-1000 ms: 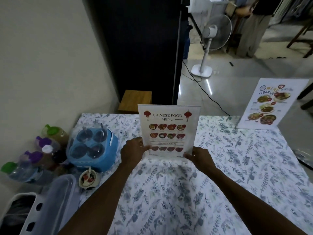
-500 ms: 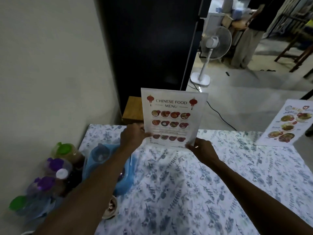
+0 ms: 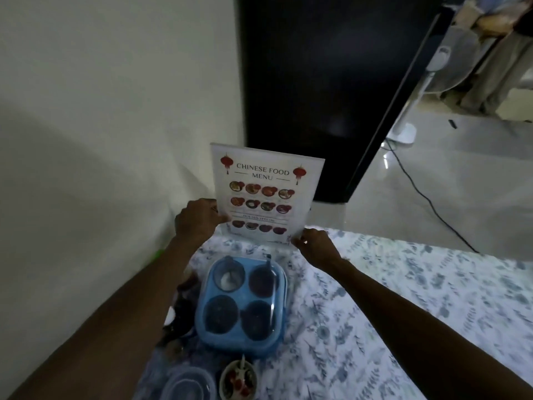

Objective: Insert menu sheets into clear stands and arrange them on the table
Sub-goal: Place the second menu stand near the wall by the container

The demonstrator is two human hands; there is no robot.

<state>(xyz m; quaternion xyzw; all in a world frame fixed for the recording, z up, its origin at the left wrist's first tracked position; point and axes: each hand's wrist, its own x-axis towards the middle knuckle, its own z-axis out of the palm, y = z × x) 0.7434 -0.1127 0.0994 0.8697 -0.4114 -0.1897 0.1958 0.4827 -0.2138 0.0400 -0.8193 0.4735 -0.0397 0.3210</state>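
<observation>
Two-handed grip on upright menu stand (image 3: 264,194)

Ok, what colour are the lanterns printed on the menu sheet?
Red: the two lanterns flank the title on the menu sheet, clearest in the head view.

Both arms reach forward, left hand (image 3: 199,219) and right hand (image 3: 314,246) closed, gripping.

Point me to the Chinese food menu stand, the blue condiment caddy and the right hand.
Chinese food menu stand (image 3: 264,192), head view, on the printed sheet's middle.
Blue condiment caddy (image 3: 241,295), head view, on the lid between its four cups.
Right hand (image 3: 313,245), head view, on the knuckles.
</observation>
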